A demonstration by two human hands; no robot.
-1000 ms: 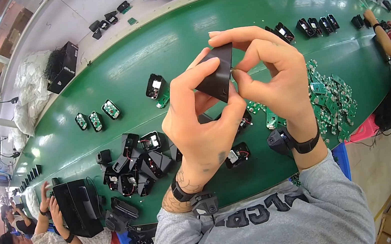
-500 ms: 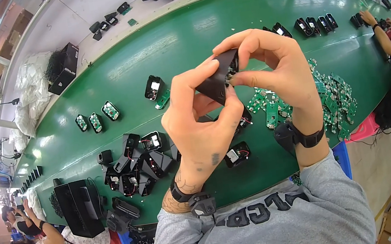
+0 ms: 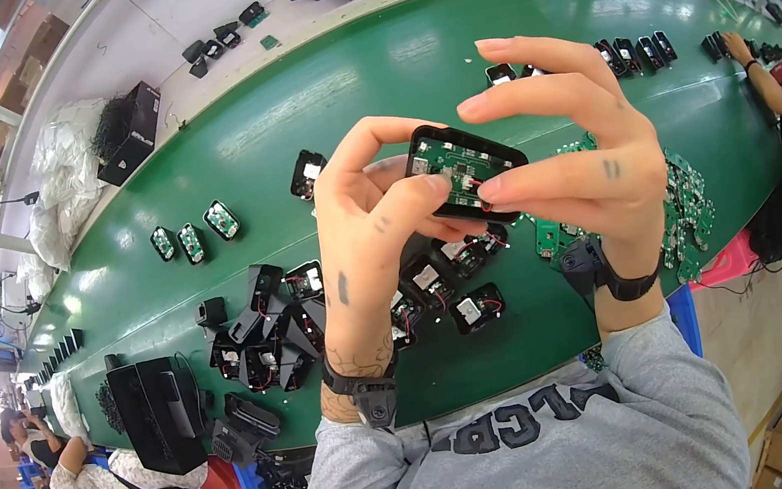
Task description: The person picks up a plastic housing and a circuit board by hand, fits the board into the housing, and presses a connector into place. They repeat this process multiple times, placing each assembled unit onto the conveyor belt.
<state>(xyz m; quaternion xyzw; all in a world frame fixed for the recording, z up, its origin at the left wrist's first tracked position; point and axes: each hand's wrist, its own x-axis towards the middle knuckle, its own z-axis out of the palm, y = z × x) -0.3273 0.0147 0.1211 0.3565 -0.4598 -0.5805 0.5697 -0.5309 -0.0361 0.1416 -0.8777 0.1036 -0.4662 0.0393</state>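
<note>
A black plastic housing [image 3: 415,152] is gripped in my left hand [image 3: 356,214], tilted so its inner side shows. Inside it sits a green circuit board [image 3: 462,165] with small white parts, and my left thumb presses on it. My right hand [image 3: 586,129] is at the housing's right side, one fingertip touching the board beside a short red wire [image 3: 485,200]. The other right fingers are spread apart above the housing. Below my hands, several open housings with wires [image 3: 429,281] lie on the green table. A pile of loose circuit boards [image 3: 687,205] spreads beside my right wrist.
Housings with boards [image 3: 192,244] stand at the left, and more housings [image 3: 650,52] line the far right. A heap of black housings [image 3: 267,329] lies left of my forearm, near a black box [image 3: 157,421]. Other people work at both ends of the table [image 3: 367,81].
The housing has turned from its outer side to its open side, showing the board. My right fingers have come off its upper edge and spread, and the hand has shifted right.
</note>
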